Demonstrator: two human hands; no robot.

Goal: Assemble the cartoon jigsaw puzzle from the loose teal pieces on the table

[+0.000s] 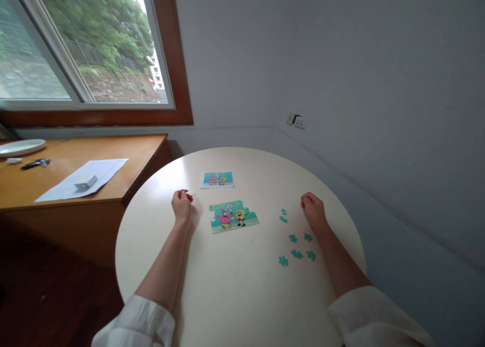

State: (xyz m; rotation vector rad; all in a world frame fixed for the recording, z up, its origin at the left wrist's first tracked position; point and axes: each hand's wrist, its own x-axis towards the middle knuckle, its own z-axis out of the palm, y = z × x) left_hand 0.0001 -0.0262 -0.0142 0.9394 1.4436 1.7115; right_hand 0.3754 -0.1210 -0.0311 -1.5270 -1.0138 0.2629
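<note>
A partly assembled jigsaw puzzle (234, 217) with cartoon figures lies near the middle of the round white table (227, 291); its top and side edges are ragged. Left of it rests my left hand (182, 204), fingers curled in, with no object showing in it. My right hand (312, 208) lies on the table at the right, also curled into a loose fist with nothing visible inside. Between that hand and the puzzle are several loose teal puzzle pieces (297, 254), scattered toward the near right. Behind the puzzle is a small printed reference picture (217, 179) of the same scene.
To the left stands a wooden desk (144, 147) holding a sheet of paper (102, 170), a small white box (85, 182), dark pens or keys (35, 163) and a white plate (22, 147). Walls rise behind and to the right, with a wall socket (300, 122).
</note>
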